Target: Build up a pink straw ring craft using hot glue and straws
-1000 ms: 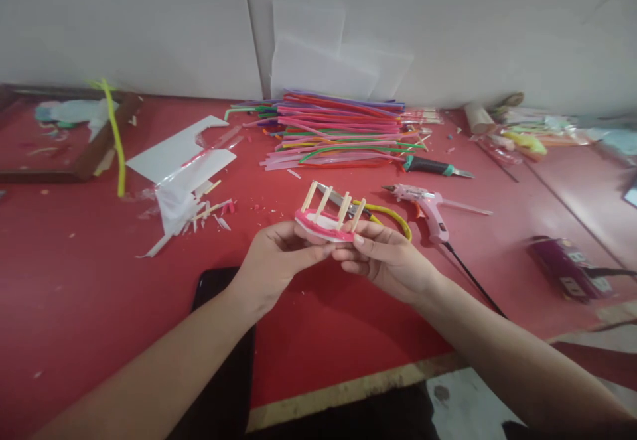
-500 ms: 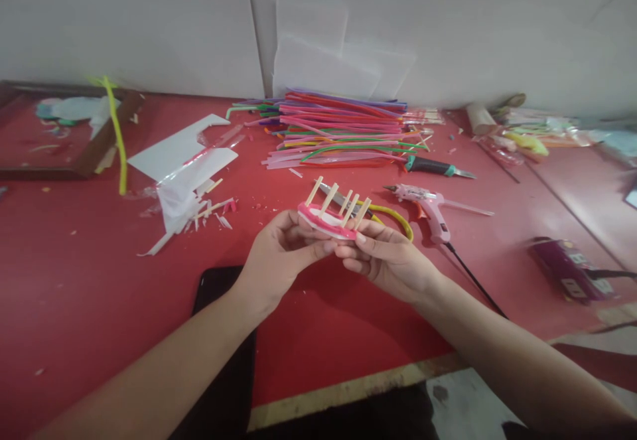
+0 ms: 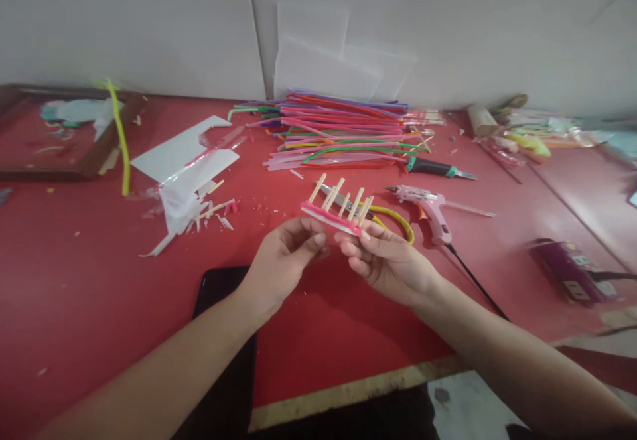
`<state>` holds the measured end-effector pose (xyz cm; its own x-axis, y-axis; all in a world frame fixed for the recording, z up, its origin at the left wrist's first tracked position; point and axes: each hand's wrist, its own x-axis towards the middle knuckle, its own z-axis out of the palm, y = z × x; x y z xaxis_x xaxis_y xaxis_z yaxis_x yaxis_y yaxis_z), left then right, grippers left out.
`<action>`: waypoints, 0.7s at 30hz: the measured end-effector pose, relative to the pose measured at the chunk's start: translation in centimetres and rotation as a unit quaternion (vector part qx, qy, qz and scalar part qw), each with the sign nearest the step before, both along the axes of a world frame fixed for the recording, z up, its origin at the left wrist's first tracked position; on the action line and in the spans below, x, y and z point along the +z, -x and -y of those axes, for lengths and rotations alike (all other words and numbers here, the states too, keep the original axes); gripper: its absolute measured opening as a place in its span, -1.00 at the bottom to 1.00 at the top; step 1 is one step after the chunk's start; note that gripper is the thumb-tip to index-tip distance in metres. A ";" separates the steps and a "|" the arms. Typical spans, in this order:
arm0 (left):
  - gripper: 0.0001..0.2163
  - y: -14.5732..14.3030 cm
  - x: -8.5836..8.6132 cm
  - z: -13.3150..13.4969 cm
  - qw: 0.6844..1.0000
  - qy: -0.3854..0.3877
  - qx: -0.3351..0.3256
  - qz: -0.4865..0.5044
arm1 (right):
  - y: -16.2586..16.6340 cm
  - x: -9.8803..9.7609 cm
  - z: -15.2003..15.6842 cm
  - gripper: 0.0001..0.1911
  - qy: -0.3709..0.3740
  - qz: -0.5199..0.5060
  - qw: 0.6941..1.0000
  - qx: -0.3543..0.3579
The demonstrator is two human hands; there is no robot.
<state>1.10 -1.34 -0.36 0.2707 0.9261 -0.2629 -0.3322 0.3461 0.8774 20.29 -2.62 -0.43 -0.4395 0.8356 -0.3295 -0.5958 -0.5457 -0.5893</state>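
Observation:
A small craft piece (image 3: 331, 218) has a white base edged in pink, with several short wooden sticks (image 3: 333, 194) standing up from it. My right hand (image 3: 385, 254) pinches its right end between thumb and fingers. Just below the left end is my left hand (image 3: 293, 247), its fingers curled and thumb drawn in against them; I see nothing between them, and whether a fingertip touches the base is unclear. Behind the piece lie scissors (image 3: 393, 213) with yellow handles, partly covered by it and my right hand.
A pink glue gun (image 3: 432, 211) and a cutter knife (image 3: 438, 168) lie to the right. Colourful pipe cleaners (image 3: 343, 128) are stacked at the back. White sheet scraps (image 3: 184, 154) lie left, a black flat device (image 3: 223, 287) near my left forearm, a purple box (image 3: 572, 271) far right.
The craft piece has tipped so its base shows nearly edge-on, with the sticks leaning right. My left thumb and fingers have drawn back from its left end. My right hand keeps hold.

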 end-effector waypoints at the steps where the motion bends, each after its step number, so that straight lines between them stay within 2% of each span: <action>1: -0.80 0.0 0.1 0.0 1.000 0.010 0.006 -0.002 | -0.2 0.1 -0.1 -0.85 -0.003 0.000 1.000 -0.002; 5: -0.93 0.3 0.3 -0.2 0.999 -0.007 0.038 -0.020 | -1.5 0.6 -0.7 -0.89 -0.025 0.036 0.998 -0.042; 9: -0.97 0.4 0.3 -0.6 0.995 -0.066 0.063 -0.039 | -3.5 1.0 -1.6 -0.88 -0.050 0.116 0.981 -0.146; 12: -0.94 0.7 0.9 -1.2 0.991 -0.058 0.113 -0.033 | -5.0 1.0 -2.4 -0.83 -0.078 0.177 0.960 -0.201; 16: -0.92 2.3 2.4 -2.9 0.978 -0.062 0.192 -0.048 | -6.5 0.8 -3.2 -0.88 -0.144 0.190 0.945 -0.224; 18: -0.84 3.7 2.7 -3.8 0.966 -0.111 0.195 -0.131 | -6.6 0.8 -3.4 -0.91 -0.147 0.173 0.946 -0.231; 19: -0.73 4.4 2.7 -4.2 0.953 -0.145 0.167 -0.209 | -6.4 0.8 -3.4 -0.91 -0.136 0.157 0.951 -0.231; 20: -0.58 5.1 2.6 -4.5 0.921 -0.191 0.136 -0.310 | -6.2 0.8 -3.4 -0.92 -0.120 0.138 0.957 -0.226; 21: -0.48 5.6 2.4 -4.7 0.874 -0.231 0.102 -0.416 | -5.8 0.8 -3.3 -0.92 -0.103 0.118 0.963 -0.218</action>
